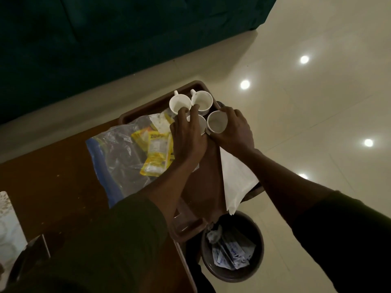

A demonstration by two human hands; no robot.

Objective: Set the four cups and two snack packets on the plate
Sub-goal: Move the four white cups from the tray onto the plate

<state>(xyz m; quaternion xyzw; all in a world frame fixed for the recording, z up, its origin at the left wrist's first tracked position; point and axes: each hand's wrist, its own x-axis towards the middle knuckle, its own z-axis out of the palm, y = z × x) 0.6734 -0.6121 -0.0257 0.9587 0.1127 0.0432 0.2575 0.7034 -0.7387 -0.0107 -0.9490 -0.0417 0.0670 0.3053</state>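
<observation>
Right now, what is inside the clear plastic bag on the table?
Inside the clear plastic bag are yellow snack packets, overlapping, so their number is unclear. The left hand covers the bag's right edge, hiding anything there.

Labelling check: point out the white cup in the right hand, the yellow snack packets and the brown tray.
white cup [216, 124], head view, inside bottom
yellow snack packets [155, 154], head view, front face
brown tray [148, 106], head view, far rim

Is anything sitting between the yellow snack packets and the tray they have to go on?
Yes. The yellow snack packets lie inside a clear plastic bag draped over the brown tray edge, so the bag wall encloses them. Both hands are on cups.
</observation>
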